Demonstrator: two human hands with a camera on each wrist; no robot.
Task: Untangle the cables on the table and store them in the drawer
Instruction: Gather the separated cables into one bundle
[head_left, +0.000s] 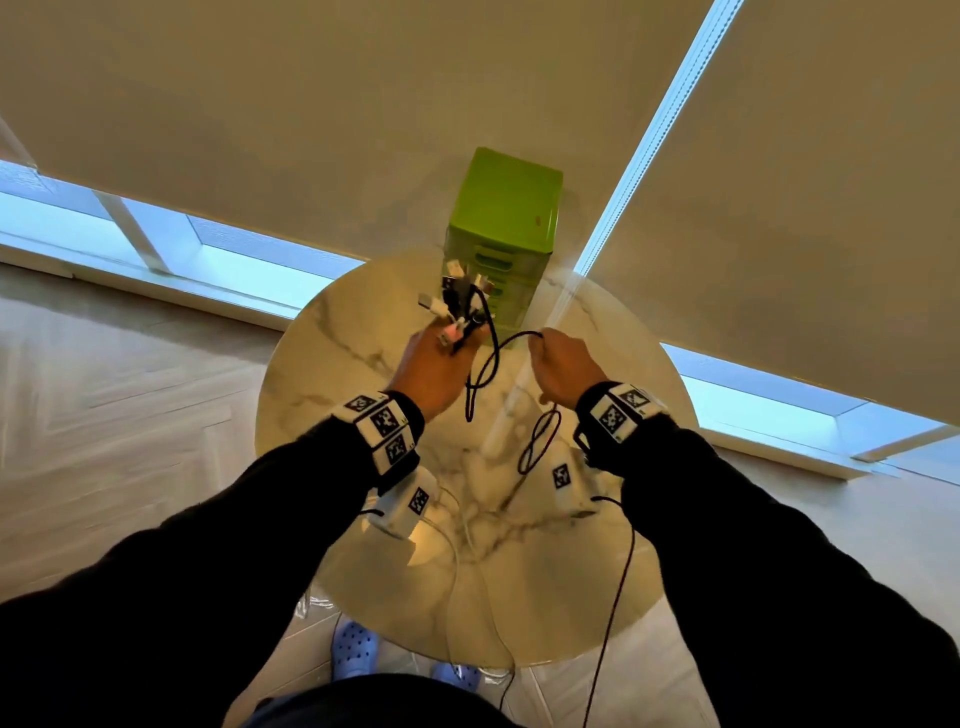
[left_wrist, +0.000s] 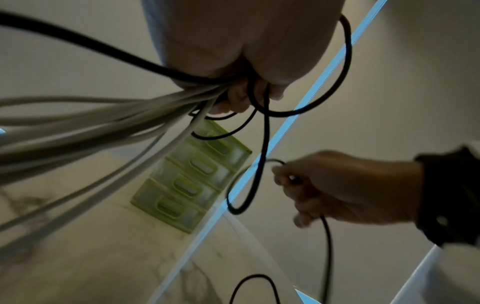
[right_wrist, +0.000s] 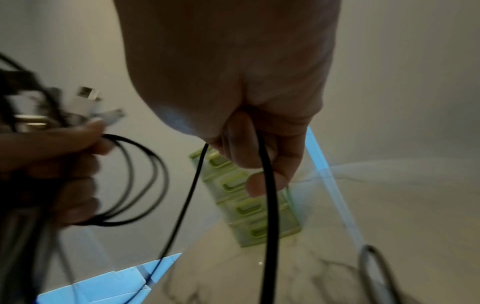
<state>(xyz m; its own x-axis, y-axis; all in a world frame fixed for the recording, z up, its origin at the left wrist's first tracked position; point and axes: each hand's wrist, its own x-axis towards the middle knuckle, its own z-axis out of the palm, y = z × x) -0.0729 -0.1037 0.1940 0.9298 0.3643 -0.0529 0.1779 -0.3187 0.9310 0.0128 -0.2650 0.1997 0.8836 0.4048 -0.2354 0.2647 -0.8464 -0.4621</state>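
Left hand (head_left: 434, 371) grips cable bundle (head_left: 457, 306) (plugs up); right hand (head_left: 563, 366) pinches black cable (head_left: 491, 364)

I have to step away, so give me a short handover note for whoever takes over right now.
Left hand: grips the cable bundle above the table, plug ends sticking up, white and black leads trailing down.
Right hand: grips one black cable that loops across to the bundle.
Green drawer unit: at the table's far edge, drawers all shut.
Done: cables lifted, one black cable partly drawn out.
Left: finish separating them, open a drawer, store them.
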